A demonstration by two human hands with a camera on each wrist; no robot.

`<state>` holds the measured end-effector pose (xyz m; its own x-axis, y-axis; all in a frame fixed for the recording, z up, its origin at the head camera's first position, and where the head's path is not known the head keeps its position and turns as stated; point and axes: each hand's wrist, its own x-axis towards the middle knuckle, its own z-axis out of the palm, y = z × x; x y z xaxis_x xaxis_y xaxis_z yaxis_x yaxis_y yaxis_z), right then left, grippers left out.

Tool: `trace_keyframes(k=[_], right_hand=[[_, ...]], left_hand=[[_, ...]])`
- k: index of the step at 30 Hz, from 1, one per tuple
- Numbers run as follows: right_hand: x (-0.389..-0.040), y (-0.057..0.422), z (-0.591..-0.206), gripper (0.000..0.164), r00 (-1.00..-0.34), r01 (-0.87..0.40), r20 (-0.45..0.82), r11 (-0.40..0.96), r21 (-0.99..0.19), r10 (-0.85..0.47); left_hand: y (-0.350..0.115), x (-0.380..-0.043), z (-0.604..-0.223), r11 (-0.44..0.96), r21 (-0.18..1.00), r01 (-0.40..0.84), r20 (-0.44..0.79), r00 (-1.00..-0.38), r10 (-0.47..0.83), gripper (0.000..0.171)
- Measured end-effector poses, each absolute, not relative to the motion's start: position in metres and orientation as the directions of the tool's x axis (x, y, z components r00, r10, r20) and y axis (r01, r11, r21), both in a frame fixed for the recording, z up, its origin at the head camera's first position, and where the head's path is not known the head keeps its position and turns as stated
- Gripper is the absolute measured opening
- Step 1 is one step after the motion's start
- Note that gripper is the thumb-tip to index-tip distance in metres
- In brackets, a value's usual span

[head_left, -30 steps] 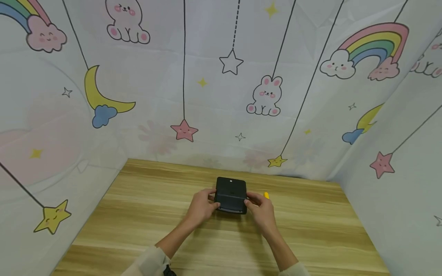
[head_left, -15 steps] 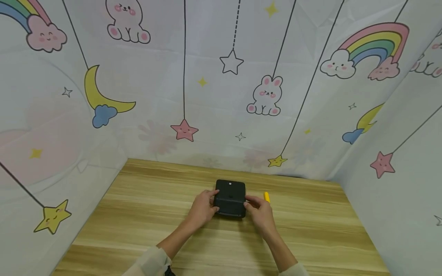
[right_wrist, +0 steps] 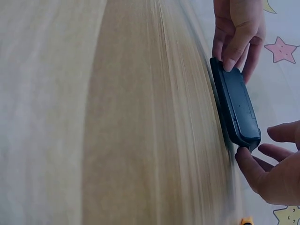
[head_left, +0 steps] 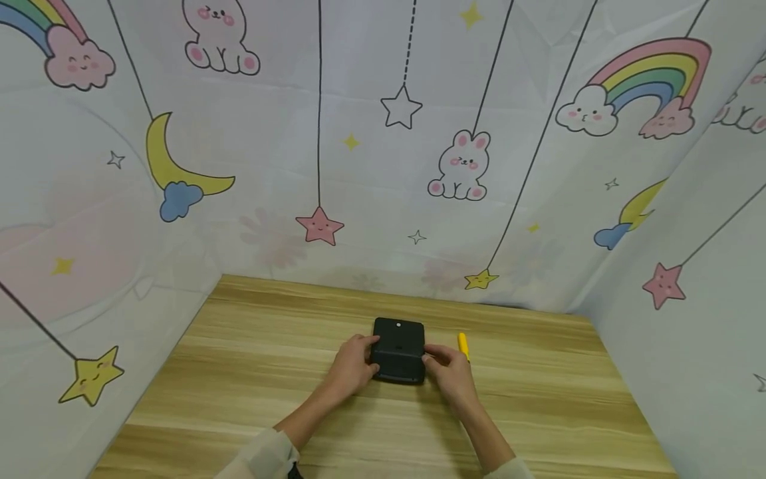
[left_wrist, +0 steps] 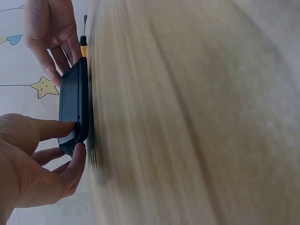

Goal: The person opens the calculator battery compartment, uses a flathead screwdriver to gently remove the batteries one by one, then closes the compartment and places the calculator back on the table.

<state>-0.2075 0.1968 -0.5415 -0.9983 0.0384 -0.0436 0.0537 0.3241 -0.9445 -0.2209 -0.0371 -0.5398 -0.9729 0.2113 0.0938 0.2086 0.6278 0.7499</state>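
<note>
ideally, with the left hand [head_left: 352,364] pinching one edge and the right hand [head_left: 451,374] gripping the opposite edge of the black device [head_left: 399,350] at lower centre of the head view, both press equally so it sits level.

Flat case [head_left: 397,351] between two hands, left hand [head_left: 352,364] at its left edge, right hand [head_left: 450,374] at its right, table [head_left: 239,379] beneath, screwdriver [head_left: 463,343] on the table right of the case, partly behind the right hand, cloth [head_left: 269,146] behind.
</note>
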Motion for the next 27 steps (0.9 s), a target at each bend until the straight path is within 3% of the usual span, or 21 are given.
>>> trace_keyframes(k=[27], right_hand=[[-0.2063,0.201,-0.5433,0.034,-0.997,0.074,-0.07,0.342,-0.937,0.023]], left_hand=[[-0.0351,-0.2213,-0.5432,0.666,0.715,0.213,0.076,-0.97,0.229,0.058]])
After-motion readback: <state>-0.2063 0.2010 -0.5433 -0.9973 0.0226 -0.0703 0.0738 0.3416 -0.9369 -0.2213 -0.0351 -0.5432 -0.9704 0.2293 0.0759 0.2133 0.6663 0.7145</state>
